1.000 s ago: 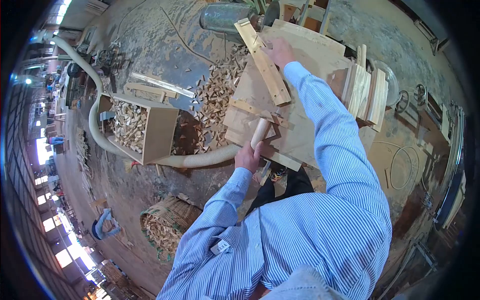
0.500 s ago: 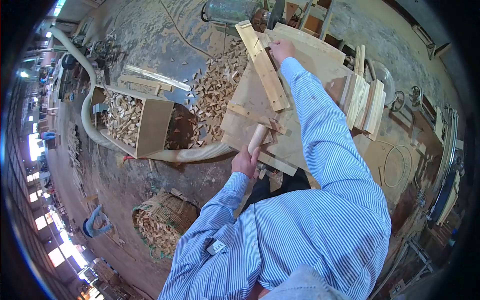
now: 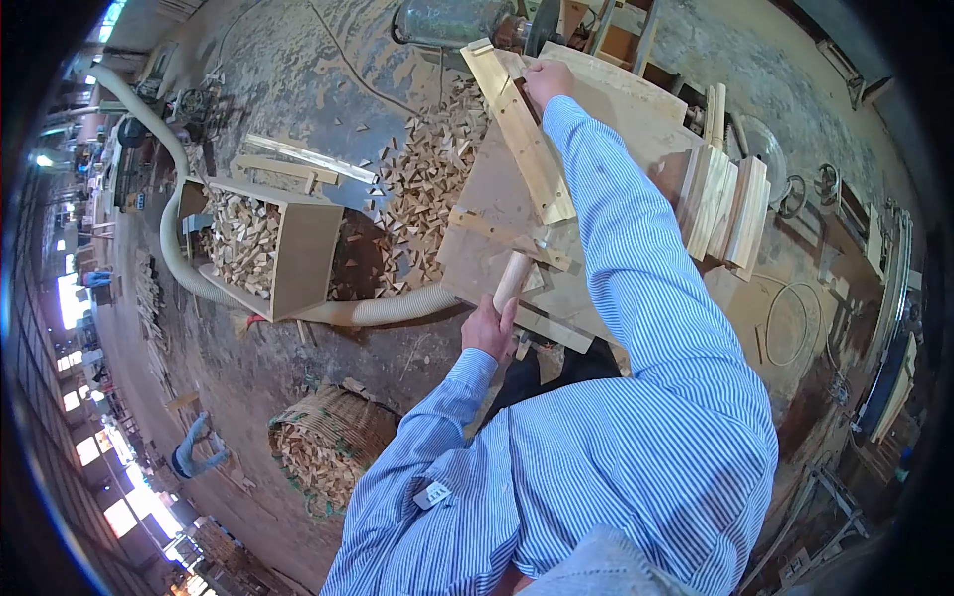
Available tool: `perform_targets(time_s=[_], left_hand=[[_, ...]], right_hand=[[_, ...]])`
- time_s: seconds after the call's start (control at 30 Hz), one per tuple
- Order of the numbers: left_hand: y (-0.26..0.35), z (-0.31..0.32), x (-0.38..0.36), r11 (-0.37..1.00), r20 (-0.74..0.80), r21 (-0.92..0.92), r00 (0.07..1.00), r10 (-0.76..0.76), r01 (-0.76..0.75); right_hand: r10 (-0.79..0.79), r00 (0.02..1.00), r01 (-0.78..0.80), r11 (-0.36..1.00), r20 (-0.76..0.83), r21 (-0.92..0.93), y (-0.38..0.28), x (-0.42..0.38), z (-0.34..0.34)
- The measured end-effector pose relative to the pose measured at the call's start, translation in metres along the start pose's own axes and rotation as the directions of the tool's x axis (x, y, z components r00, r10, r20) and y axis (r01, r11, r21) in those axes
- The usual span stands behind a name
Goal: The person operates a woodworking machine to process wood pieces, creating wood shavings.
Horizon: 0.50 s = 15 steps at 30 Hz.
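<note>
My left hand (image 3: 486, 327) is closed around a pale round wooden handle (image 3: 513, 279) at the near edge of the worktable (image 3: 487, 199). The handle's upper end meets a narrow wooden strip (image 3: 497, 229) lying across the board. My right hand (image 3: 548, 83) is stretched to the far side, its fingers curled beside the top end of a long wooden bar (image 3: 522, 139) with dark holes. What those fingers grip, if anything, is hidden.
Small triangular wood offcuts (image 3: 422, 189) are heaped left of the table. More fill an open wooden box (image 3: 308, 253) and a woven basket (image 3: 373, 422). A ribbed hose (image 3: 388, 305) runs under the table. Curved wooden pieces (image 3: 717, 204) are stacked at right. A motor (image 3: 452, 22) stands behind.
My right hand has shifted slightly left and up along the wooden bar. My left hand keeps its hold on the handle, nearly still. The view has moved a little.
</note>
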<state>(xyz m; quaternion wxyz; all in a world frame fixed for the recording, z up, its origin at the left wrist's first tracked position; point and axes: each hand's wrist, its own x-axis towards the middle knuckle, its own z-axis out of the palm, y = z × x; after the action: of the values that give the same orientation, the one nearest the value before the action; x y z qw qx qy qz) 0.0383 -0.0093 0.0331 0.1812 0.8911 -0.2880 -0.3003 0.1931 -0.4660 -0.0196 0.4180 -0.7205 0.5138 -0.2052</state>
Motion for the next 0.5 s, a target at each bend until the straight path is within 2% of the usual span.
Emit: perform_targets(time_s=[0.17, 0.23, 0.37, 0.47, 0.5], left_hand=[[0.009, 0.003, 0.013, 1.000, -0.015, 0.027, 1.000, 0.010, -0.009], [0.017, 0.002, 0.020, 1.000, -0.011, 0.019, 1.000, 0.008, -0.008], [0.030, 0.004, 0.038, 1.000, -0.003, 0.025, 1.000, -0.010, 0.010], [0.040, 0.005, 0.051, 1.000, -0.011, 0.013, 1.000, -0.007, 0.007], [0.042, 0.005, 0.053, 1.000, -0.017, 0.015, 1.000, 0.001, 0.000]], right_hand=[[0.004, 1.000, -0.004, 0.999, -0.006, 0.037, 0.009, 0.022, 0.003], [-0.092, 0.993, 0.089, 0.995, -0.071, -0.041, 0.007, 0.029, 0.000], [-0.047, 0.997, 0.046, 0.999, -0.069, -0.015, 0.005, 0.052, -0.004], [-0.066, 0.995, 0.063, 0.997, -0.070, -0.036, 0.002, 0.066, -0.010], [-0.096, 0.993, 0.089, 0.991, -0.071, -0.096, 0.002, 0.070, -0.012]])
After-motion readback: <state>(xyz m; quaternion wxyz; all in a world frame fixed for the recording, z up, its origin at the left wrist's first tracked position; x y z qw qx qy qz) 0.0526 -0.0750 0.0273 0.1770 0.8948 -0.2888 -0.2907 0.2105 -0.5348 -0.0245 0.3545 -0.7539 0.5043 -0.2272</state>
